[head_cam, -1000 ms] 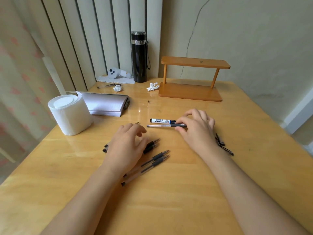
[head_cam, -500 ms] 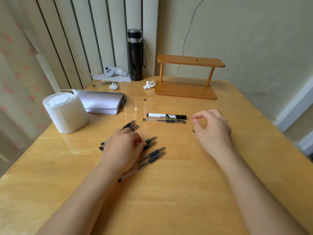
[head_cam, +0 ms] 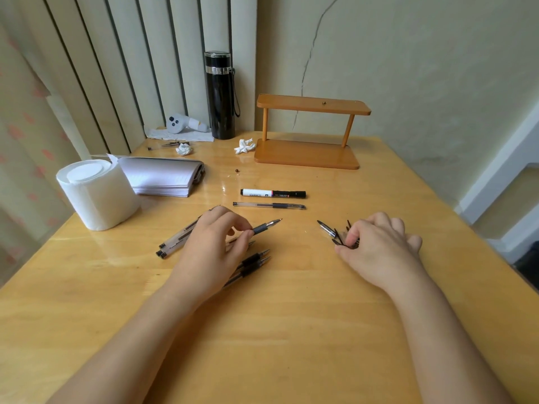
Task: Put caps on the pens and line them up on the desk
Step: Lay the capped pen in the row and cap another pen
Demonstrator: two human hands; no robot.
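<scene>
My left hand pinches an uncapped gel pen between thumb and fingers, tip pointing right and slightly up. Under and around that hand lie several more uncapped pens on the wooden desk. My right hand rests on a small pile of loose pen caps, with its fingers closing on one of them. Farther back, a capped marker and a capped gel pen lie side by side, parallel to the desk's far edge.
A toilet paper roll and a stack of paper sit at the left. A wooden shelf, a black flask, crumpled tissues and a white controller stand at the back.
My left hand has lifted one uncapped pen out of the pile. My right hand has left the capped pen beside the marker and moved right onto the caps.
</scene>
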